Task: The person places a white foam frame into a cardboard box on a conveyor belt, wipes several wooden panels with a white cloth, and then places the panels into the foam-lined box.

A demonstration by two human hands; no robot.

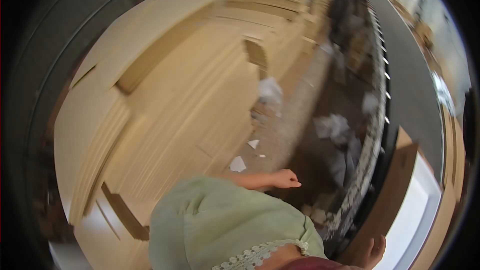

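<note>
My left hand (286, 179) is over the walkway, just beyond my light green garment (220, 220). Its fingers are curled in and I see nothing in them. At the lower right, my right hand (374, 253) has its fingers raised and apart, with nothing visible in them. It is beside an open brown cardboard box (390, 200) with a white tray-like piece (416, 205) inside. Whether the fingers touch the box, I cannot tell. Part of this hand is cut off by the lower edge.
Large stacks of flat tan cardboard (185, 95) fill the left side. A grey conveyor belt (412, 60) runs along the right, edged by a worn rail (367, 162). Crumpled white wrapping (332, 127) and paper scraps (238, 164) litter the floor (295, 115) between them.
</note>
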